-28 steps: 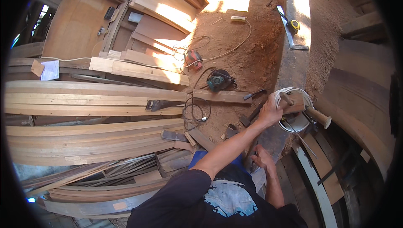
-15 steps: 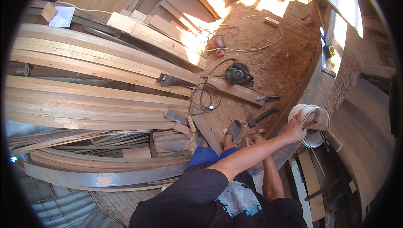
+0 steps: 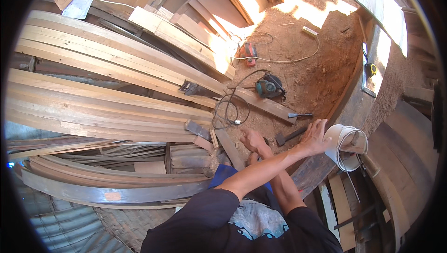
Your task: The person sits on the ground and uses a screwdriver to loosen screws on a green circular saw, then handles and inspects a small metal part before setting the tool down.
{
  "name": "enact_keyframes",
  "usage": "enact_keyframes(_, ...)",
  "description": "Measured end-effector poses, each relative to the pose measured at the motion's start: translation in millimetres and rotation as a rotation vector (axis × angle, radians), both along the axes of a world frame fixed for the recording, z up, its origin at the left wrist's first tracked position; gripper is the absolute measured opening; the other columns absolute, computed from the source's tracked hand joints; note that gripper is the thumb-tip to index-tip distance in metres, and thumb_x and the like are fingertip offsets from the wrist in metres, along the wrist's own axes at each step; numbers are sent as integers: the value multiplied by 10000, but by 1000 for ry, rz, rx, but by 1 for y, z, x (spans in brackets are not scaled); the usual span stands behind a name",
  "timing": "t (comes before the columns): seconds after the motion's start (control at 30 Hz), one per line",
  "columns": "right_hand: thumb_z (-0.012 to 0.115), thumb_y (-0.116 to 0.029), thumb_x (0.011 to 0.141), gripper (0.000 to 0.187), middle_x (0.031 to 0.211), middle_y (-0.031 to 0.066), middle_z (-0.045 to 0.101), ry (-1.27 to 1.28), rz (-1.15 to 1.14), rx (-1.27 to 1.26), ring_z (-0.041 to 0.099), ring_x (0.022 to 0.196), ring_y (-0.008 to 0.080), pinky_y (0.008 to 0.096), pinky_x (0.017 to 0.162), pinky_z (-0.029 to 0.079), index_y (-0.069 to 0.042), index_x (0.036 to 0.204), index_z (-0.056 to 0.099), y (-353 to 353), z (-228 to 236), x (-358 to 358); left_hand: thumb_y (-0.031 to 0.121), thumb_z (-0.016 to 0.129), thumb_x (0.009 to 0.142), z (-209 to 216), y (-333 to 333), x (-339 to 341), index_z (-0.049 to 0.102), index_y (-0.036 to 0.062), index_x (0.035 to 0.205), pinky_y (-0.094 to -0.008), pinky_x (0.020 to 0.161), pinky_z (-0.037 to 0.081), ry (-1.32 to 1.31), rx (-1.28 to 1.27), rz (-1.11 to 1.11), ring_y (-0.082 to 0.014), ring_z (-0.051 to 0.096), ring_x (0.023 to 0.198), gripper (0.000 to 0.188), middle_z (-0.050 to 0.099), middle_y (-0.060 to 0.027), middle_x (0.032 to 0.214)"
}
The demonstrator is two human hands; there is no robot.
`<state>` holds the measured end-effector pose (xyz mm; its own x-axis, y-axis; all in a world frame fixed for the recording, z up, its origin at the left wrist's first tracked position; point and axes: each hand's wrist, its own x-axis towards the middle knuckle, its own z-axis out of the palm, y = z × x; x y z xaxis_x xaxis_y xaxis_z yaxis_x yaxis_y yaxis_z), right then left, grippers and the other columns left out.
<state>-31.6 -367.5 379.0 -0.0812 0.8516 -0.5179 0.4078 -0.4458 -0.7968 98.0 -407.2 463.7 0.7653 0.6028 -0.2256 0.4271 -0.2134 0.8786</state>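
Note:
My arms cross in front of me. My left hand (image 3: 315, 137) reaches to the right, its fingers stretched and apart, beside a white round container (image 3: 332, 145). Wooden-handled pieces and thin rods stick out of that container. My right hand (image 3: 255, 142) hangs over the sawdust floor near my foot, fingers loosely bent and apart, with nothing visible in it. Beyond my left hand lies a dark hammer (image 3: 291, 135). A chisel (image 3: 299, 115) rests by the end of a short wooden beam (image 3: 265, 104).
Long stacked boards (image 3: 107, 106) fill the left side. A teal power tool (image 3: 267, 87) and an orange one (image 3: 249, 53) lie on the floor among loose cables. On the right, a thick plank (image 3: 347, 113) carries a metal square (image 3: 369, 91) and a yellow tape measure (image 3: 371, 69).
My left hand has come off the white container and moved slightly left, its fingers opening. My right hand has moved forward and left, out from behind my left forearm. The view has shifted a little.

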Motion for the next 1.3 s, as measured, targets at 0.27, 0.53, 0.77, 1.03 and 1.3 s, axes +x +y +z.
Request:
enact_keyframes(0.27,702,-325,944,371,890,87,686,587,-713,-373,654,794,165,339,652,503,-15,1149,696,-223,-11,93,313,641,912,-63,-16,-65,398,-52,1441,-512,1171,323,85,-109,-9,-452,424,1371,687,480,-307,1428)
enact_keyframes(0.53,504,-579,1031,575,941,97,749,647,-1412,14,595,576,92,237,495,459,-115,1369,526,-340,63,186,315,629,904,-72,-35,-94,518,-14,1382,-508,1126,386,253,-210,-215,-464,490,1319,591,554,-310,1355)
enact_keyframes(0.77,556,-525,1030,443,936,126,749,422,-1584,-132,585,584,109,248,493,455,-104,1144,634,-299,47,244,353,639,880,-100,-11,-130,658,-30,1208,-468,935,539,250,-230,-197,-421,675,1088,505,687,-285,1158)
enact_keyframes(1.03,561,-207,872,286,853,133,757,854,-1752,-201,623,520,136,277,476,492,-72,1097,674,-272,20,259,338,637,893,-162,35,-247,633,-36,1274,-423,1006,510,506,-255,-71,-364,680,1133,534,705,-253,1185)
enact_keyframes(1.3,514,-114,853,230,810,162,757,574,-1801,-205,627,491,141,296,406,466,-69,1004,680,-256,21,193,329,697,905,-135,33,-255,502,-27,1422,-418,1005,518,336,-416,-123,-353,651,1199,658,648,-282,1305)
